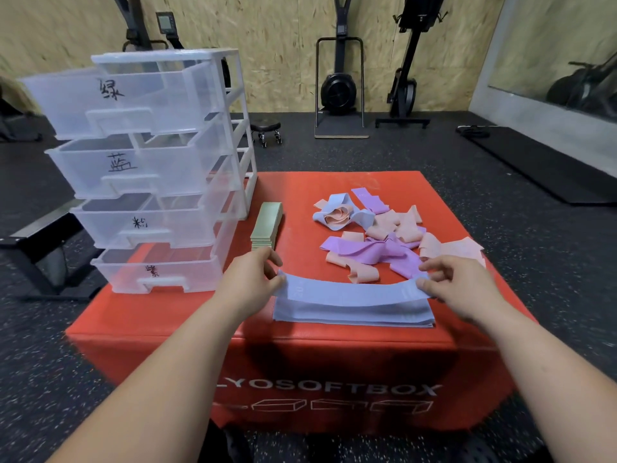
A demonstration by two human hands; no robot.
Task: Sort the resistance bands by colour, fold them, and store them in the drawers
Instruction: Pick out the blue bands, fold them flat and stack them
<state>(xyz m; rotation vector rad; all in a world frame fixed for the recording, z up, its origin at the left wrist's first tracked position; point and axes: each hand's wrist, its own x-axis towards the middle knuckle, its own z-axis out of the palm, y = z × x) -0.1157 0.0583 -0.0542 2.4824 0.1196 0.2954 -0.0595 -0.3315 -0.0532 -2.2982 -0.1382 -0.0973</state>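
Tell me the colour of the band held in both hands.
Light blue; the band shows best in the head view.

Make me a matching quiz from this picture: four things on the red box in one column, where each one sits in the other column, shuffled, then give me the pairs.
Things
1. green bands
2. blue bands
3. pink and purple bands
4. drawers

Places
A. loose heap on the right of the red box
B. standing on the box's left side
C. neat stack right beside the drawers
D. stack at the near edge, top one pinched by the left hand and right hand

Pairs: 1-C, 2-D, 3-A, 4-B
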